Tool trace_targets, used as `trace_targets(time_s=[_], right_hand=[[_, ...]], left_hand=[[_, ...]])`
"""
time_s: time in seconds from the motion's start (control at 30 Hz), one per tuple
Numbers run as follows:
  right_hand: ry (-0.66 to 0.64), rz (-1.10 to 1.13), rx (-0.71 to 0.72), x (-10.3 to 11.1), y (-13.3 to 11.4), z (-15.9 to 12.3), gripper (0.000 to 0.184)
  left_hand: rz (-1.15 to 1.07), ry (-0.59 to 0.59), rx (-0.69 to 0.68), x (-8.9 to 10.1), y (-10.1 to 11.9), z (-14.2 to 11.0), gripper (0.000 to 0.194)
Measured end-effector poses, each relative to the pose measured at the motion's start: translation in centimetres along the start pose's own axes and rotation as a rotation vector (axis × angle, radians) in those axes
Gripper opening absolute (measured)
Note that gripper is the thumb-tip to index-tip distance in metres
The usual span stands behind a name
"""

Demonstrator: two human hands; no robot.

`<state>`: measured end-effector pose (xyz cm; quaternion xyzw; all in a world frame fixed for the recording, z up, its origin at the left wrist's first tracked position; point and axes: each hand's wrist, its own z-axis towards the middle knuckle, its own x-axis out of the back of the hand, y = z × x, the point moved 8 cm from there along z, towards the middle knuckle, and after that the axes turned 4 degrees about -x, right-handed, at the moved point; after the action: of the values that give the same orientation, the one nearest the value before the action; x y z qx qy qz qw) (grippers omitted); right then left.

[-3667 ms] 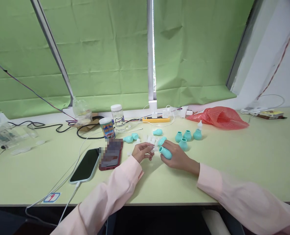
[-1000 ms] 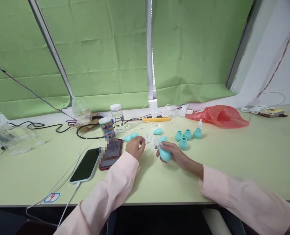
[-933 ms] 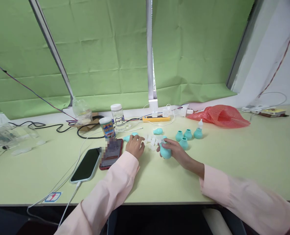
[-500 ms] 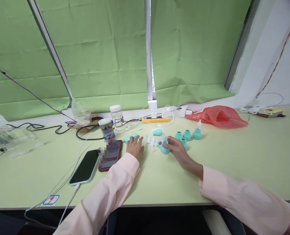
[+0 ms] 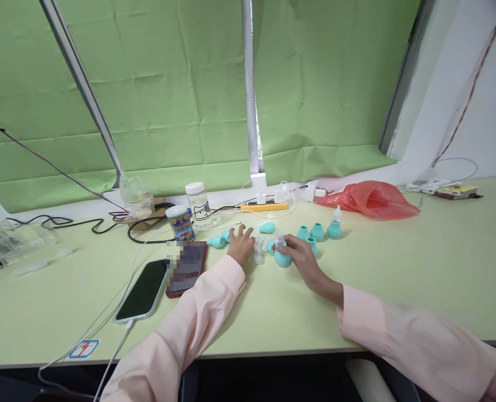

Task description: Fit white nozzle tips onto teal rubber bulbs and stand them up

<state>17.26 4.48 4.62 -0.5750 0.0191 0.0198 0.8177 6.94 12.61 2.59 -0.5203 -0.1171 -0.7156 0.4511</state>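
My right hand (image 5: 300, 255) grips a teal rubber bulb (image 5: 283, 257), with something whitish and translucent at its top, partly behind my fingers. My left hand (image 5: 242, 244) has its fingers spread just left of a cluster of translucent white plastic tips (image 5: 259, 254); whether it touches one I cannot tell. Beyond its fingertips a teal bulb (image 5: 266, 227) lies on its side, and another bulb (image 5: 216, 242) lies to its left. Open-necked teal bulbs (image 5: 317, 232) stand right of my right hand. Beside them stands a bulb with a white tip fitted (image 5: 334, 228).
Two phones lie at the left: one red-edged (image 5: 186, 269), one plugged into a white cable (image 5: 143, 291). Behind them stand a printed can (image 5: 179, 224) and a clear jar (image 5: 198, 204). A yellow power strip (image 5: 264, 207) and red plastic bag (image 5: 371, 199) lie along the back.
My left hand has shifted right, away from the bulbs lying at the left and closer to the white tips, its fingers spreading. The right hand keeps its bulb in nearly the same place.
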Motion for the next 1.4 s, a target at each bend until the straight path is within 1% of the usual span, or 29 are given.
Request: trace_targets(time_s=[0.07, 0.17, 0.2, 0.27, 0.3, 0.33, 0.37, 0.4, 0.43, 0.5, 0.53, 0.6, 0.67, 0.73, 0.83, 1.0, 1.13, 1.27, 1.4], right_hand=[[-0.007, -0.016, 0.008, -0.1, -0.1, -0.1, 0.008], [-0.032, -0.039, 0.001, -0.4, 0.1, -0.1, 0.008], [-0.048, -0.049, -0.005, -0.6, 0.2, -0.1, 0.008], [-0.085, -0.084, -0.017, -0.9, 0.7, -0.2, 0.009], [-0.103, -0.108, -0.020, -1.1, 1.0, -0.3, 0.011], [-0.118, -0.136, -0.020, -1.3, 1.3, -0.4, 0.012], [-0.134, -0.166, -0.019, -1.5, 1.5, -0.5, 0.014], [-0.154, -0.193, -0.019, -1.7, 1.8, -0.6, 0.015], [-0.174, -0.218, -0.019, -1.9, 2.0, -0.8, 0.016], [-0.211, -0.259, -0.016, -2.3, 2.2, -1.1, 0.017], [-0.226, -0.275, -0.013, -2.4, 2.2, -1.3, 0.018], [-0.241, -0.299, 0.006, -2.6, 2.0, -1.7, 0.019], [-0.251, -0.316, 0.035, -2.8, 1.6, -2.0, 0.019], [-0.258, -0.333, 0.056, -2.8, 1.4, -2.2, 0.019], [-0.234, -0.384, 0.094, -2.8, 1.2, -2.3, 0.018], [-0.138, -0.536, 0.213, -2.4, 0.4, -2.3, 0.015], [-0.126, -0.639, 0.259, -2.5, 0.3, -2.3, 0.017], [-0.116, -0.690, 0.271, -2.5, 0.2, -2.3, 0.019], [-0.135, -0.610, 0.217, -2.6, 0.2, -2.3, 0.017]], left_hand=[[-0.010, 0.006, -0.007, 0.3, 0.0, 0.0, 0.019], [-0.086, 0.013, 0.000, 0.9, -0.1, -0.1, 0.021], [-0.132, 0.037, 0.022, 1.5, -0.3, -0.1, 0.022], [-0.302, 0.140, 0.117, 3.1, -1.0, -0.4, 0.022], [-0.441, 0.205, 0.183, 3.9, -1.5, -0.8, 0.024], [-0.622, 0.260, 0.253, 4.5, -1.9, -1.2, 0.026], [-0.838, 0.291, 0.317, 4.8, -2.2, -1.8, 0.026], [-1.070, 0.295, 0.374, 4.7, -2.2, -2.3, 0.026], [-1.299, 0.274, 0.406, 4.5, -1.8, -2.8, 0.027], [-1.666, 0.225, 0.480, 3.9, -0.7, -3.8, 0.028], [-1.793, 0.211, 0.523, 3.7, -0.3, -4.2, 0.028], [-1.949, 0.204, 0.600, 3.2, 0.3, -4.9, 0.026], [-2.022, 0.199, 0.636, 3.0, 0.6, -5.1, 0.025], [-2.045, 0.190, 0.654, 2.8, 0.7, -5.2, 0.025], [-2.024, 0.207, 0.678, 2.9, 0.6, -5.3, 0.025], [-2.000, 0.252, 0.720, 2.8, 0.5, -5.6, 0.023], [-1.983, 0.261, 0.716, 2.5, 0.4, -5.6, 0.024], [-1.976, 0.279, 0.676, 2.5, 0.3, -5.5, 0.025], [-1.970, 0.278, 0.656, 2.3, 0.4, -5.5, 0.029]])
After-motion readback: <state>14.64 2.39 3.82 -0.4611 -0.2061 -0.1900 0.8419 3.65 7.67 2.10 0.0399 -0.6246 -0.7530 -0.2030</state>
